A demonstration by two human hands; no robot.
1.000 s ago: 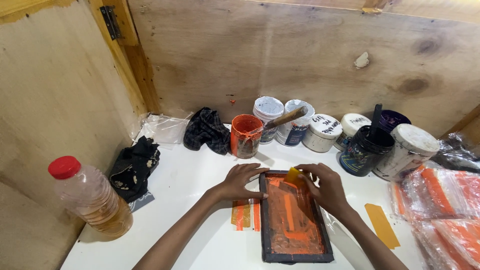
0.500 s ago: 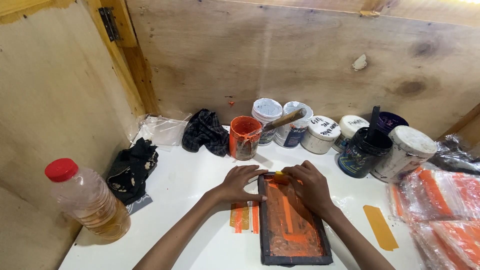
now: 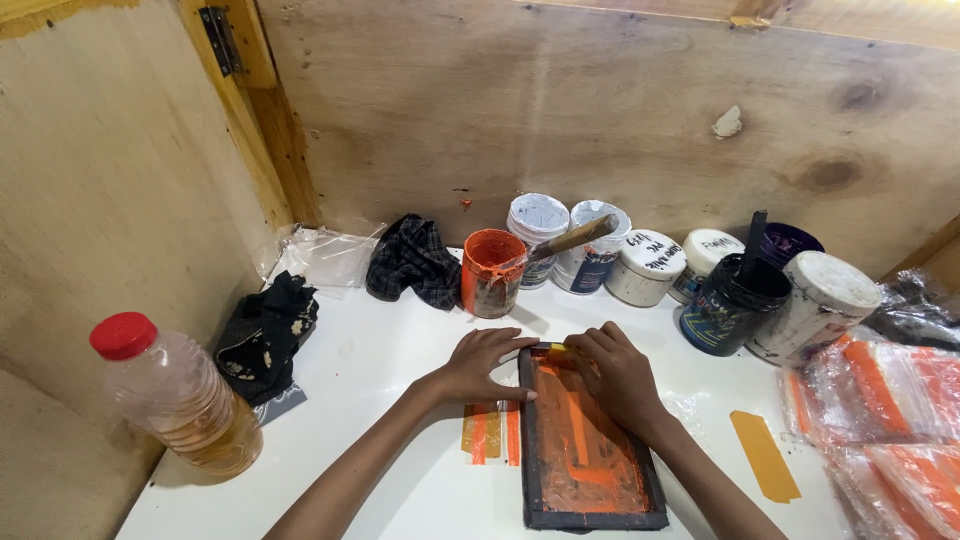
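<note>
Far left, near edge: clear plastic bottle (image 3: 180, 400) with red cap, amber liquid low inside, standing on the white table (image 3: 380, 360). Just beyond it, a dark crumpled rag (image 3: 265, 330); a second dark cloth (image 3: 412, 262) lies farther back by the wooden wall.

Centre: left hand (image 3: 480, 362) flat, fingers spread, pressing the far left corner of a small black-framed screen (image 3: 585, 445) smeared with orange ink. Orange-striped piece (image 3: 492, 434) pokes out from under the frame's left side. Right hand (image 3: 612, 375) lies curled over the frame's far end, fingers together on a small yellow-edged tool, mostly hidden.

Behind: open orange ink pot (image 3: 490, 272) with a stick, then a row of white-lidded tubs (image 3: 648, 268).

Right: yellow strip (image 3: 765, 455) on the table; bagged orange-striped stock (image 3: 880, 400) at the edge.
</note>
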